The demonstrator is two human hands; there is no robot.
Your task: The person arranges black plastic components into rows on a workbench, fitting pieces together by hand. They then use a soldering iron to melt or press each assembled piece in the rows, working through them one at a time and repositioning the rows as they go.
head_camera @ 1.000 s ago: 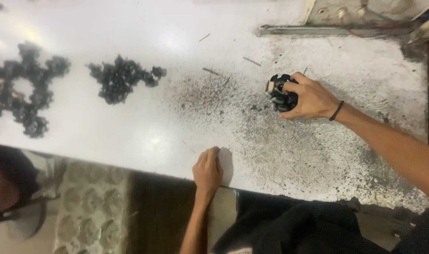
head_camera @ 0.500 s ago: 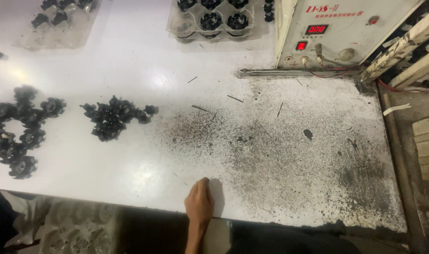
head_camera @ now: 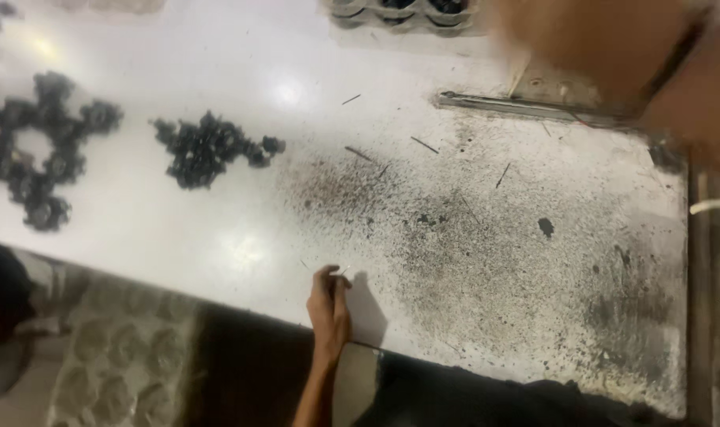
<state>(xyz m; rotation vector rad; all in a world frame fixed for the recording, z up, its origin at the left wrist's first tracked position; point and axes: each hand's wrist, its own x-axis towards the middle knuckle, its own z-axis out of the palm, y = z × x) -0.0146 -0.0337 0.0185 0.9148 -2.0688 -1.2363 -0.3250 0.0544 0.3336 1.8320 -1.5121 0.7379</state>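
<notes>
1. Spreading across the head view is a white surface (head_camera: 218, 237), glossy on its left half and speckled with dark grit and a few thin slivers on its right half.
2. Sitting at the far edge is a clear moulded tray (head_camera: 403, 12), cut off by the top of the frame, with dark round parts lying in its pockets.
3. Lying loose on the surface, outside any container, are two groups of small black parts: a small pile (head_camera: 210, 149) near the middle-left and a larger cluster (head_camera: 40, 146) at the far left, well apart from each other.
4. Resting at the near edge is the left hand (head_camera: 328, 304), fingers curled inward and close together, fingertips touching the surface beside a tiny pale scrap; I cannot tell whether it is pinching anything. The small pile is lying well apart from it, up and to the left.
5. Blurring across the top right corner is the right hand (head_camera: 597, 47), very close to the camera; I cannot tell how far it is opening or whether it is holding something.
6. Running along the far right is a thin metal strip (head_camera: 526, 107). Between the left hand and the piles, bare surface is leaving open room; the right side is ending at a dark edge.
</notes>
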